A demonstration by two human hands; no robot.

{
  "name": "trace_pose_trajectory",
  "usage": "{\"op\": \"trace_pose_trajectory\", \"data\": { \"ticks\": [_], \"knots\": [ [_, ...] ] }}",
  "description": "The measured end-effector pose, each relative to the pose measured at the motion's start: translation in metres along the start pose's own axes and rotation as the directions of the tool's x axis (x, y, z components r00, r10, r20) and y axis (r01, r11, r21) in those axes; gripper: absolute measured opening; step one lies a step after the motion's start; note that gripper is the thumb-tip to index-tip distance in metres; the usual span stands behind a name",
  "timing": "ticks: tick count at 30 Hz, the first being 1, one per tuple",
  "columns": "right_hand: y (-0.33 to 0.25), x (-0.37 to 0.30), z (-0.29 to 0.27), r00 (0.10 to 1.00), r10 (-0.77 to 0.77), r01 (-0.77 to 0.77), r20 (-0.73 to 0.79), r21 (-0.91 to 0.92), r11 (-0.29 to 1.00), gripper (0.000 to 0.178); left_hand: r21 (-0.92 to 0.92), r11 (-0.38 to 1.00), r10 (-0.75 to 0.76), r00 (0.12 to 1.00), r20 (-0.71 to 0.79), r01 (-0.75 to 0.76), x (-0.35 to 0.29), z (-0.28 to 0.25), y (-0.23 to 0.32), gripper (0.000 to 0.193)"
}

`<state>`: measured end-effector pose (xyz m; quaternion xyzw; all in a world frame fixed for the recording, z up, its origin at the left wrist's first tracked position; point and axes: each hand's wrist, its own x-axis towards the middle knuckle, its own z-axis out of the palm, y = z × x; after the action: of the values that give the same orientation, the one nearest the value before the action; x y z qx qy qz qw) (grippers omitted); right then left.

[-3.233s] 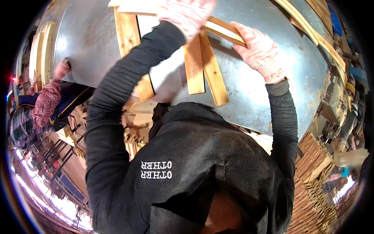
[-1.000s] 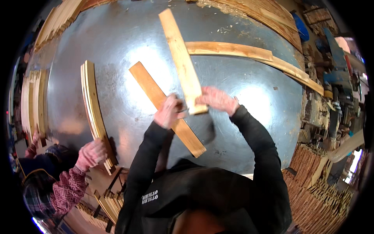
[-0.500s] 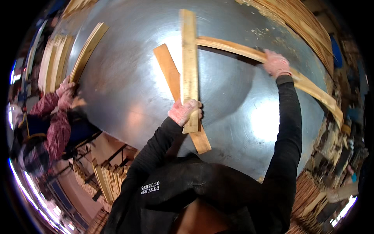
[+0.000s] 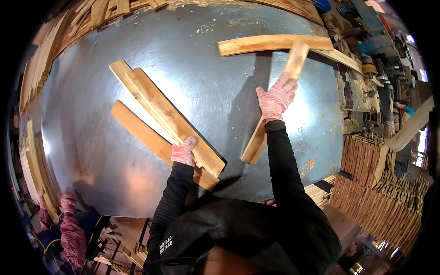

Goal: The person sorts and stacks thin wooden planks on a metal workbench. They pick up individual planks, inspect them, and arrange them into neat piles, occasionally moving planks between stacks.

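Note:
My left hand (image 4: 184, 151), in a pink-and-white knit glove, closes around the near part of two wooden slats (image 4: 158, 98) lying side by side at a slant. Another slat (image 4: 135, 128) lies partly under them on the metal tabletop. My right hand (image 4: 277, 98), gloved alike, lies over the middle of a single slat (image 4: 256, 144). Its fingers stretch along the wood and its thumb stands apart to the left. The far end of that slat overlaps a curved slat (image 4: 252, 44) lying crosswise at the back.
The grey metal tabletop (image 4: 201, 82) carries sawdust and chips. Wood is stacked along its left edge (image 4: 34, 78). Stacked slats (image 4: 362, 183) and machinery with a pale hose (image 4: 412, 126) stand at right. At lower left, another person's gloved hand (image 4: 68, 201) is at the table.
My view has shifted. My left hand now holds two slats together instead of one. The right hand has moved off the long curved piece onto a slat closer in.

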<state>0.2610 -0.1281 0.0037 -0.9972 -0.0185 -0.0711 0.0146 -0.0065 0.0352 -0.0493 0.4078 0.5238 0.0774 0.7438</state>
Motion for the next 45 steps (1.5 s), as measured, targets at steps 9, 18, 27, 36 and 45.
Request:
{"op": "trace_pose_trajectory", "data": {
  "ticks": [9, 18, 27, 36, 45],
  "knots": [
    [-0.069, -0.071, 0.011, 0.962, -0.271, 0.183, -0.021, 0.786, 0.59, 0.084, 0.596, 0.786, 0.206, 0.979, 0.0, -0.165, -0.028, 0.021, 0.005, 0.051],
    [-0.131, 0.029, 0.029, 0.646, -0.72, 0.761, -0.254, 0.149, 0.631, 0.081, 0.729, 0.659, 0.228, 0.973, 0.045, -0.188, -0.035, 0.031, -0.006, 0.1],
    [-0.074, 0.174, 0.004, 0.649, -0.756, 0.753, 0.088, -0.222, 0.62, 0.072, -0.025, 0.986, 0.164, 0.939, 0.303, -0.165, -0.038, -0.023, 0.05, 0.069],
    [-0.009, 0.217, 0.026, 0.738, -0.615, 0.674, 0.278, -0.329, 0.661, 0.098, 0.002, 0.967, 0.254, 0.966, 0.047, -0.255, -0.056, -0.092, 0.078, 0.068],
    [-0.146, 0.062, -0.091, 0.277, -0.673, 0.741, 0.686, 0.293, 0.604, 0.087, 0.748, 0.651, 0.293, 0.866, -0.405, 0.13, -0.061, -0.221, 0.064, 0.074]
  ]
}}
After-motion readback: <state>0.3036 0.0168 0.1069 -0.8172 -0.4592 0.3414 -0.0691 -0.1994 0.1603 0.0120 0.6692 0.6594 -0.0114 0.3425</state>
